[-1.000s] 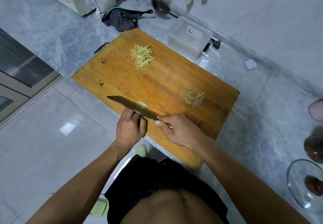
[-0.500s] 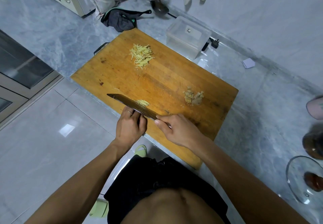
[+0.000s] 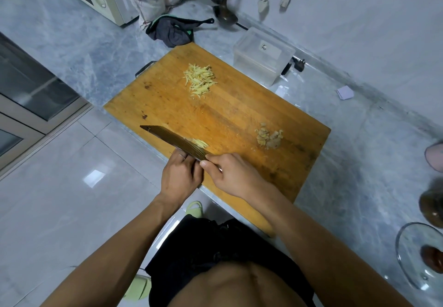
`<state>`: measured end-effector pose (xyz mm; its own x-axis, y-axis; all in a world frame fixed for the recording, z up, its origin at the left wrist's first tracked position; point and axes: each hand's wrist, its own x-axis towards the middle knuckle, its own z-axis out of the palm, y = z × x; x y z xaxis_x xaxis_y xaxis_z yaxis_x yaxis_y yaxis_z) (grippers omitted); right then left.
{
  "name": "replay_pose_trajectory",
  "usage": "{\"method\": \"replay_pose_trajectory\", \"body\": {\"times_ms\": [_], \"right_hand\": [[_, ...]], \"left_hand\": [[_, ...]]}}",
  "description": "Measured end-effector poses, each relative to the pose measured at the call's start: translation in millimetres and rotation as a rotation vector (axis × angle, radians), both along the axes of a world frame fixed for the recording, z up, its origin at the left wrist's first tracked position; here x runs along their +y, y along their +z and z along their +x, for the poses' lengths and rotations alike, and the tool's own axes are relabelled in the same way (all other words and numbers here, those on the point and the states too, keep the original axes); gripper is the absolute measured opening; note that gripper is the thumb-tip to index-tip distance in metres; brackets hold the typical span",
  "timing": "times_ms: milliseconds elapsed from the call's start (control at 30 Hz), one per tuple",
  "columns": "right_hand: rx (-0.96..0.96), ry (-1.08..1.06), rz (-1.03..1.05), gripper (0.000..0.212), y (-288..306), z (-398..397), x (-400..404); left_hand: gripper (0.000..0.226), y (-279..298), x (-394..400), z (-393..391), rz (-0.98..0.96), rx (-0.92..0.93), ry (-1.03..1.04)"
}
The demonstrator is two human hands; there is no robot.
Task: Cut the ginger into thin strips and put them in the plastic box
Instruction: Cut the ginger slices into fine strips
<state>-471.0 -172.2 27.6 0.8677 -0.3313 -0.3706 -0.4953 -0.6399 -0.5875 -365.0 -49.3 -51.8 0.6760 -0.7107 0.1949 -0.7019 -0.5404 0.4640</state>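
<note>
We see the right hand (image 3: 236, 174) gripping the cleaver (image 3: 175, 141), the ginger (image 3: 201, 142) at its eleven o'clock beside the curled left hand (image 3: 181, 174) (whose fingertips are hidden), and the plastic box (image 3: 263, 58) at twelve.

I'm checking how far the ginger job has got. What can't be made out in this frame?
- Ginger under the left hand: head view, hidden by fingers and the knife.
- Right hand grip: the handle is covered.
- Plastic box: its clear walls blur whatever is inside.
- Jars at the right edge: cut off.
</note>
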Motion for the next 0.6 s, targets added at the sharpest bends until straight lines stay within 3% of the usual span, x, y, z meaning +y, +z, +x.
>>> {"method": "replay_pose_trajectory", "body": {"times_ms": [100,233,333,433,533,600], "right_hand": [[-0.042,-0.025,0.030,0.048,-3,-4,-1],[-0.039,-0.025,0.039,0.051,-6,-6,2],[-0.101,-0.054,0.057,0.048,-3,-6,-1],[-0.145,-0.048,0.107,0.038,-2,-7,-7],[-0.169,-0.059,0.142,0.044,-2,-15,-11],[-0.152,-0.042,0.109,0.047,-3,-18,-8]], "left_hand": [[0.012,-1,1,-1,-0.061,-0.009,0.003],[0.027,-8,2,-1,-0.081,0.061,0.054],[0.015,-7,3,3,-0.078,0.103,0.015],[0.021,-5,7,8,-0.073,0.154,-0.033],[0.028,-3,8,11,-0.086,0.194,-0.047],[0.020,-3,8,10,-0.108,0.210,-0.026]]}}
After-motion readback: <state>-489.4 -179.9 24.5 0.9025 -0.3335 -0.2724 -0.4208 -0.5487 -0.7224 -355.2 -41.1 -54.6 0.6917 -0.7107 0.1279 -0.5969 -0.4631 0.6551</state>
